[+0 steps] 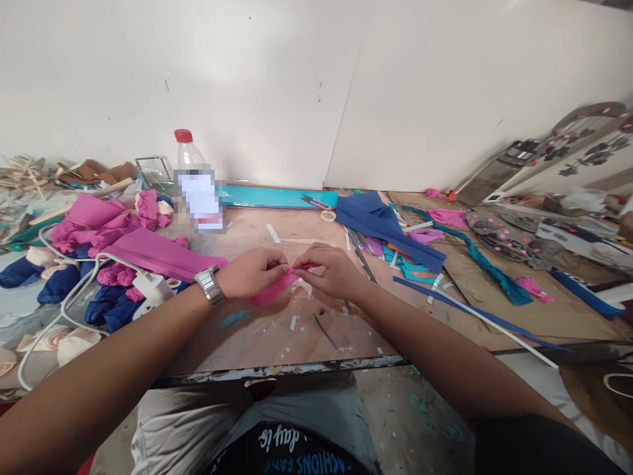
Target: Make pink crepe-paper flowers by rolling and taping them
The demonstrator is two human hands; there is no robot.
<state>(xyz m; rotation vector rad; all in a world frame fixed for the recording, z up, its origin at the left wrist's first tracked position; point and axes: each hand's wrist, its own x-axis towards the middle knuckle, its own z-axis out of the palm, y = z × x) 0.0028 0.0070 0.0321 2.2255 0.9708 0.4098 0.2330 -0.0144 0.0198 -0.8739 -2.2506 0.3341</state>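
Observation:
Pink crepe paper (165, 254) runs as a long strip from the left of the table to between my hands. My left hand (254, 272), with a metal watch (210, 285) at its wrist, is closed, pinching the strip with thumb and fingers. Right beside it, my right hand (331, 269) pinches the strip's end, so the fingertips of both hands nearly meet. Part of the paper hangs below the left fingers. Just under the right fingers lies a small whitish scrap, partly hidden.
At left sit pink and blue paper flowers (106, 290) and a white cable (66, 303). Behind stand a red-capped bottle (190, 152) and a blurred phone (200, 201). Thread snips (316, 201) and a tape roll (328, 216) lie near folded blue paper (386, 224). A white stick (494, 324) crosses the right edge.

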